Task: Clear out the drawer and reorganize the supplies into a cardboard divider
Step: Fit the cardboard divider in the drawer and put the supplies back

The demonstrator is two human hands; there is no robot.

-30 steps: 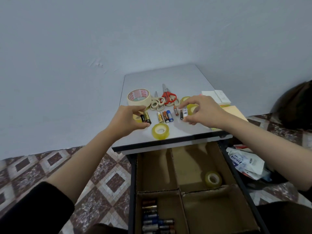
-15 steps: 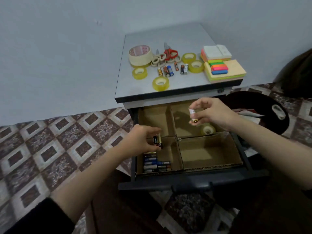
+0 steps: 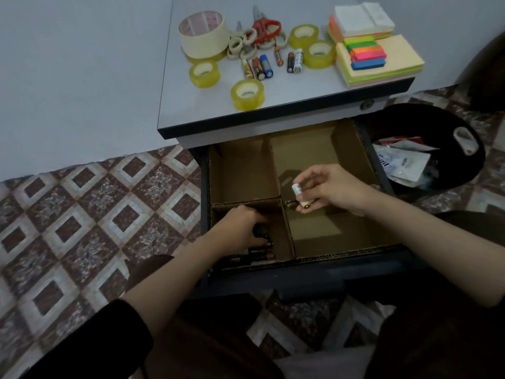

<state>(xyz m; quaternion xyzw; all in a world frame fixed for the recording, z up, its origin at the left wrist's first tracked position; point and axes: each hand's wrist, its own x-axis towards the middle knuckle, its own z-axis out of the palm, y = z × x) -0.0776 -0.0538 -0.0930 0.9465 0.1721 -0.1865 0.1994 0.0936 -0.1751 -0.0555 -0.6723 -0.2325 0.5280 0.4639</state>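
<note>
Cardboard divider (image 3: 287,225) fills the open drawer (image 3: 300,274), its brown walls making four compartments. In the near-left one the left hand (image 3: 240,228) rests on stored batteries (image 3: 259,253), which are too shadowed to count. Whether its curled fingers grip any cannot be told. The right hand (image 3: 328,190) pinches one white battery (image 3: 300,196), gold-tipped, above the right-hand cross wall. On the cabinet top (image 3: 300,94) lie six loose batteries (image 3: 266,66), four clear tape rolls (image 3: 247,94), one wide masking tape roll (image 3: 203,34) and red-handled scissors (image 3: 263,28) half buried among small rolls.
</note>
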